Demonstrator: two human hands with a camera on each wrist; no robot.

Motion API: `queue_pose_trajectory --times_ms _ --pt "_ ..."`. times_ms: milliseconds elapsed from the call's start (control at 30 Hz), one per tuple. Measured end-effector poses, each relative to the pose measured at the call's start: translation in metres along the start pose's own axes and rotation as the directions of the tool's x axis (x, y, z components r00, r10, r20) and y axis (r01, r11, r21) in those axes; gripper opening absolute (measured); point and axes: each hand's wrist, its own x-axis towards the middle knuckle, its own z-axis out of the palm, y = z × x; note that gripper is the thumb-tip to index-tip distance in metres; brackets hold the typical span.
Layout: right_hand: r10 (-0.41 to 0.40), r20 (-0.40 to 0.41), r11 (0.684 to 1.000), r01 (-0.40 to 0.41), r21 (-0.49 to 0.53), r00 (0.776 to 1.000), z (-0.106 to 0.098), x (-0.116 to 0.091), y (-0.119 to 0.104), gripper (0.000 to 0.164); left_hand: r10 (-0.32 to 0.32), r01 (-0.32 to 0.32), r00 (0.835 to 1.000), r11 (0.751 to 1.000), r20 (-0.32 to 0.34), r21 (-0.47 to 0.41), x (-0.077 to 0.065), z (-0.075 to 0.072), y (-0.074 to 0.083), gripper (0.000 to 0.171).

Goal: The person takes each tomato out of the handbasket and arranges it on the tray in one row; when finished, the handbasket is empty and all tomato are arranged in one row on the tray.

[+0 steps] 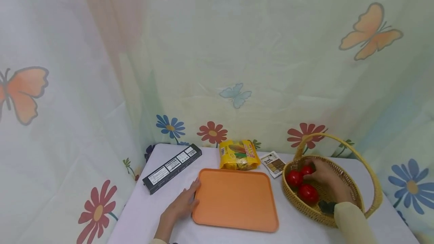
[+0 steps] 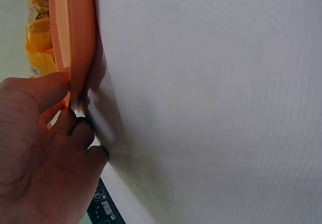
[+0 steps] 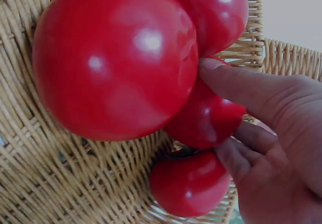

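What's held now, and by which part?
Left hand pinches the orange rectangular tray by its left rim; right hand pinches a round glossy red fruit by opposite sides.

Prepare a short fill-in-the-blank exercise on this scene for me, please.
1. The left hand pinches the edge of a tray coloured ____.
2. Inside the wicker basket, the right hand pinches a round fruit coloured ____.
3. In the head view, the long dark box lies to the tray's ____.
4. The packet beyond the tray is mostly ____.

Missing words: orange; red; left; yellow.
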Motion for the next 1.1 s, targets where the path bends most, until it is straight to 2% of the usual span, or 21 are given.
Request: queue_pose_trajectory --times_ms 133,367,533,633,833,967,1100 --pt "0.025 0.008 1.0 -0.025 0.002 1.0 0.002 0.002 -0.002 0.052 -0.002 0.002 1.0 1.0 0.004 0.008 -0.001 -0.001 0.0 0.069" --pt "0.027 0.039 1.0 -0.027 -0.014 0.999 0.0 0.004 -0.003 0.062 0.008 -0.008 1.0 1.0 0.001 0.025 0.001 -0.002 -0.002 0.069" --pt "0.053 0.11 0.999 -0.052 -0.012 0.993 -0.005 0.001 -0.005 0.062 0.004 -0.004 1.0 1.0 0.004 0.014 0.002 -0.001 -0.001 0.069" --pt "0.076 0.126 0.997 -0.072 -0.04 0.989 -0.007 -0.002 -0.004 0.063 0.007 -0.007 1.0 1.0 0.008 0.01 0.003 0.002 -0.001 0.069" --pt "0.05 0.052 0.995 -0.045 -0.087 0.997 -0.005 -0.005 0.001 0.067 0.02 -0.02 1.0 1.0 0.004 -0.008 0.005 0.003 0.003 0.069" --pt "-0.015 -0.016 0.997 0.014 -0.08 1.0 0.001 -0.008 0.003 0.07 0.009 -0.009 1.0 1.0 0.008 -0.001 0.003 0.003 0.002 0.069" --pt "-0.069 -0.1 0.996 0.064 -0.059 0.993 0.003 -0.008 -0.002 0.067 -0.004 0.004 1.0 1.0 0.001 -0.003 0.0 -0.001 0.001 0.069"
